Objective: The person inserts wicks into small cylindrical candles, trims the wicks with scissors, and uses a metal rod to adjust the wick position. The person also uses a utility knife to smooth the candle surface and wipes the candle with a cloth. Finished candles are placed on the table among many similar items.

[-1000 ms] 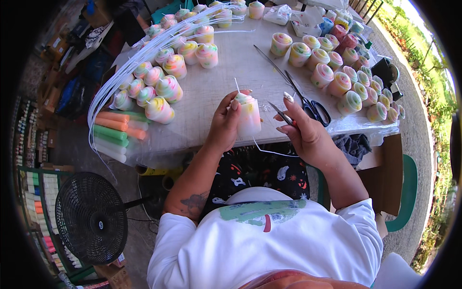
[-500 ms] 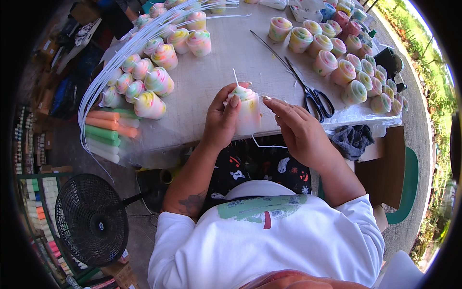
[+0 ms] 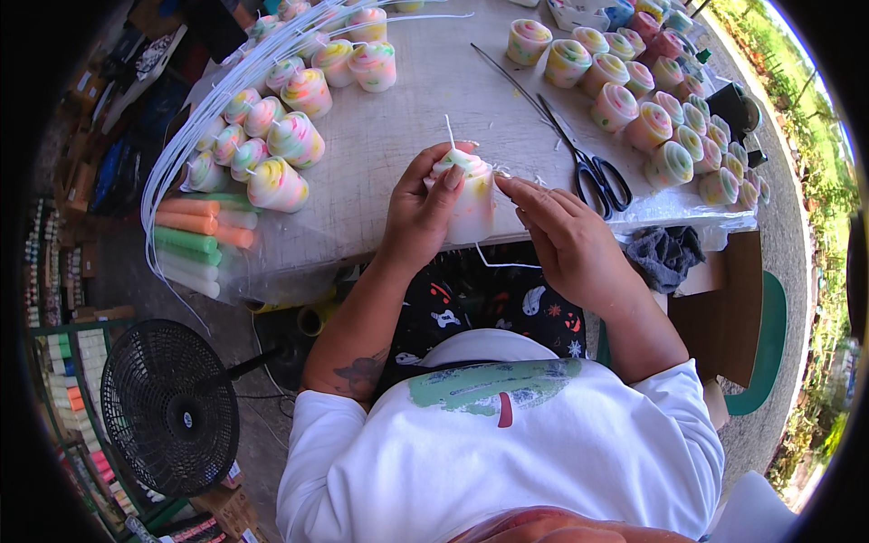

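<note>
My left hand (image 3: 421, 208) is closed around a white pillar candle (image 3: 472, 213) with a swirled top tinted pink, yellow and green. The candle is upright over the table's near edge. From its top a white wick (image 3: 450, 132) stands up, and a longer wick end (image 3: 507, 264) hangs bent below its base. My right hand (image 3: 570, 233) is at the candle's right side, its fingers stretched out and fingertips against or very close to the wax; its thumb is hidden. Small white wax bits (image 3: 520, 174) lie by the right fingertips.
Black-handled scissors (image 3: 599, 181) lie right of my hands. Similar candles stand in groups at left (image 3: 295, 140) and right (image 3: 652, 125). A bundle of long white wicks (image 3: 172, 163) arches over the left group, near coloured sticks (image 3: 187, 237). A dark cloth (image 3: 666, 258) hangs right; a fan (image 3: 170, 407) stands left.
The whole view has shifted slightly. The candle is tilted a little differently in my left hand, and my right fingertips stay beside it. More wax bits show behind the right fingers.
</note>
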`<state>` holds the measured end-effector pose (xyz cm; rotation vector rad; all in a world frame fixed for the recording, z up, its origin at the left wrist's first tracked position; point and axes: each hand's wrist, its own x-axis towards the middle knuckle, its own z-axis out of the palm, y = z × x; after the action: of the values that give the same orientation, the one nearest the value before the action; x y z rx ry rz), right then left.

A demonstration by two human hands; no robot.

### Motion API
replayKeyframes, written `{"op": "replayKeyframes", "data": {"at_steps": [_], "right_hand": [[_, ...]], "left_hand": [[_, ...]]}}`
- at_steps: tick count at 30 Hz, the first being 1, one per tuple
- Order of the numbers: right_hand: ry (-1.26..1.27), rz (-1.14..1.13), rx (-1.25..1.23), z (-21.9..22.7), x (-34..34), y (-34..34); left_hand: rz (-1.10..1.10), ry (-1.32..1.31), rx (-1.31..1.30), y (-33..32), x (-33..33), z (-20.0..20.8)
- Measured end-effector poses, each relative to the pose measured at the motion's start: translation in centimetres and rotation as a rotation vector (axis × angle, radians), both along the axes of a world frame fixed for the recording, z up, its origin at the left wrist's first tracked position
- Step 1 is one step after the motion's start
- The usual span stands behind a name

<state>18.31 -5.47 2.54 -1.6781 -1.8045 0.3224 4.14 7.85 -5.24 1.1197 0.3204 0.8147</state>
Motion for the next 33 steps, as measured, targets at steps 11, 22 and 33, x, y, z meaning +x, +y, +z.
{"op": "replayKeyframes", "data": {"at_steps": [11, 22, 33], "right_hand": [[0.032, 0.006, 0.186, -0.7, 0.3, 0.5], [0.078, 0.030, 0.157, -1.0, 0.2, 0.7], [0.126, 0.070, 0.116, -0.7, 0.7, 0.8]], "left_hand": [[-0.008, 0.020, -0.029, 0.1, 0.0, 0.3], [-0.010, 0.020, 0.011, 0.1, 0.1, -0.1], [-0.001, 0.015, 0.020, 0.1, 0.2, -0.1]]}}
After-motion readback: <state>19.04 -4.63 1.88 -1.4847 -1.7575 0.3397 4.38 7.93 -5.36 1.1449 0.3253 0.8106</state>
